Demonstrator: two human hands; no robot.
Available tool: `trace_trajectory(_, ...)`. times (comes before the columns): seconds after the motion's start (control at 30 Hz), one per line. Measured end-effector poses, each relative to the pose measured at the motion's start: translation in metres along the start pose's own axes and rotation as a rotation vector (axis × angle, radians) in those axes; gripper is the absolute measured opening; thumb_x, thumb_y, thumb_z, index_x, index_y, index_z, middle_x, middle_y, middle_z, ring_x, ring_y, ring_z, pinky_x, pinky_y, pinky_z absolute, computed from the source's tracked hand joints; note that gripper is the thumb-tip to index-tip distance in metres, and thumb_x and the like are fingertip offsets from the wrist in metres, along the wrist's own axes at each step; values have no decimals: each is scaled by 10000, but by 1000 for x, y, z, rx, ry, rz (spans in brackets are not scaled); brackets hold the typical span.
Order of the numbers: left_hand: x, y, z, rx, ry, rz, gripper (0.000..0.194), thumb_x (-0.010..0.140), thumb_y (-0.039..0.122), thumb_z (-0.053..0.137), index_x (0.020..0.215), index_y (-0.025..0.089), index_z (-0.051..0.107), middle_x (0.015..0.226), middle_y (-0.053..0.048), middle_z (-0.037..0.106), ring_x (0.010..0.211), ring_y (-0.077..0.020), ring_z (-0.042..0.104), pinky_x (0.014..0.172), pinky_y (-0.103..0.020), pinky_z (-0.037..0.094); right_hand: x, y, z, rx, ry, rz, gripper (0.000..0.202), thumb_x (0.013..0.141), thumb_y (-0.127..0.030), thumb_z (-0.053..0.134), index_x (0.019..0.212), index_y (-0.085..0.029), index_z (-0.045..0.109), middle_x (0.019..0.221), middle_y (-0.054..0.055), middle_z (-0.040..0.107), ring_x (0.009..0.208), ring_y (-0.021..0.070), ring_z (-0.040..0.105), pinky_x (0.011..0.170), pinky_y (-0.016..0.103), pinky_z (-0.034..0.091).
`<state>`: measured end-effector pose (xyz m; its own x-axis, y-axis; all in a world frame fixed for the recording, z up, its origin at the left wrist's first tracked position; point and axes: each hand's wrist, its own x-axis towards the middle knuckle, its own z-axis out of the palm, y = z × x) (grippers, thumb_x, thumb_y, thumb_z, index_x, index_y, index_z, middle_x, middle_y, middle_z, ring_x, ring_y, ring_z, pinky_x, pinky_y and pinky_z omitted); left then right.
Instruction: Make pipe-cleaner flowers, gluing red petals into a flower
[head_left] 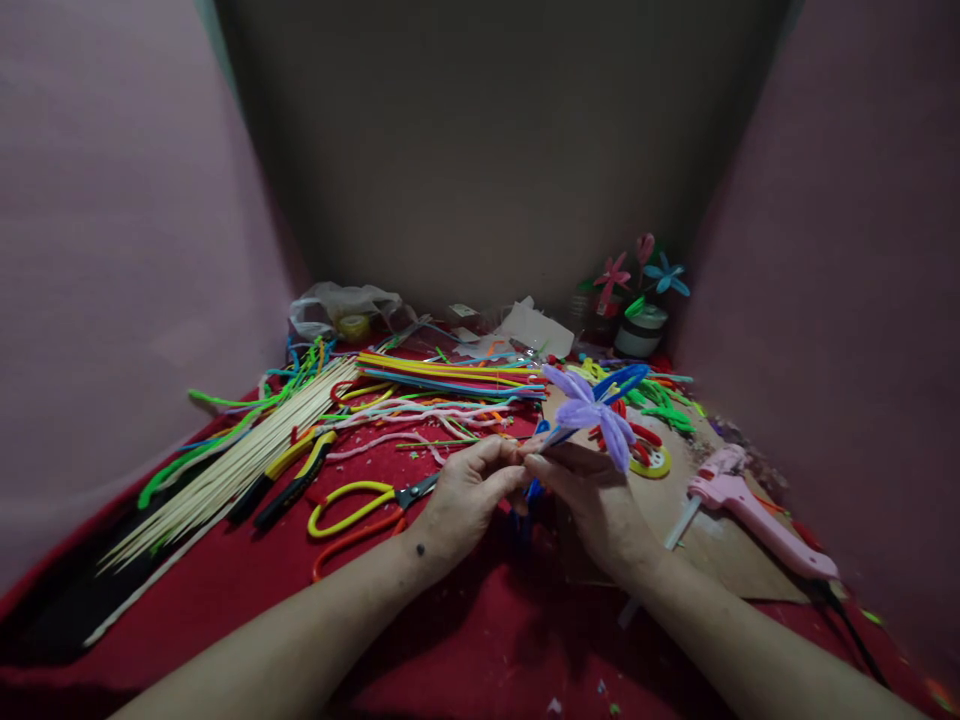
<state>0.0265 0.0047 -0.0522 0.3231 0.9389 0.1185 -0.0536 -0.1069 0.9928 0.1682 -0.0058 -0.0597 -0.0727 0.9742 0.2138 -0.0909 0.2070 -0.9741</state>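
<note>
Between my two hands is a pipe-cleaner flower (pixel 583 412) with fuzzy light purple petals, tilted to the right. Its stem runs down into the fingers of my right hand (pixel 600 505), which are closed around it. My left hand (pixel 469 490) is closed in a pinch at the lower part of the stem, its fingertips meeting those of the right hand. Dark blue pipe cleaner (pixel 626 380) loops show behind the petals, and more blue shows below my fingers. Beside my left hand lie scissors (pixel 352 510) with yellow and red handles.
Pliers (pixel 289 475) and a bundle of thin wooden sticks (pixel 232 465) lie left on the red cloth. Pipe cleaners (pixel 450 375) spread across the back. On the right, a pink glue gun (pixel 757 515) rests on cardboard (pixel 712 560). Finished flowers (pixel 664 275) stand in a jar (pixel 641 330) behind.
</note>
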Motion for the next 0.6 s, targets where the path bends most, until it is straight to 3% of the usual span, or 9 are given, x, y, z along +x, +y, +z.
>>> trace_trajectory(0.3,4,-2,-6,-116,-18,-38,156,769,235,564,661,128,530,550,44,516,423,-37,437,464,-175,340,2,-7,-3,-162,-77,-4,164,754,-282,604,866,-218,705,786,17,653,701,165,557,678,285,433)
trace_trajectory(0.43,5,-4,-5,-260,-68,-82,174,769,251,582,667,126,517,536,48,494,410,-16,373,451,-164,268,4,-2,-4,-93,-84,-25,194,773,-258,579,924,-237,699,881,20,666,769,179,574,748,305,435)
trace_trajectory(0.6,4,-1,-3,-431,-148,-169,180,782,228,578,668,123,486,538,41,501,369,5,314,433,-161,236,5,0,-4,61,-93,35,174,764,-238,591,899,-251,699,784,4,654,757,179,560,712,303,430)
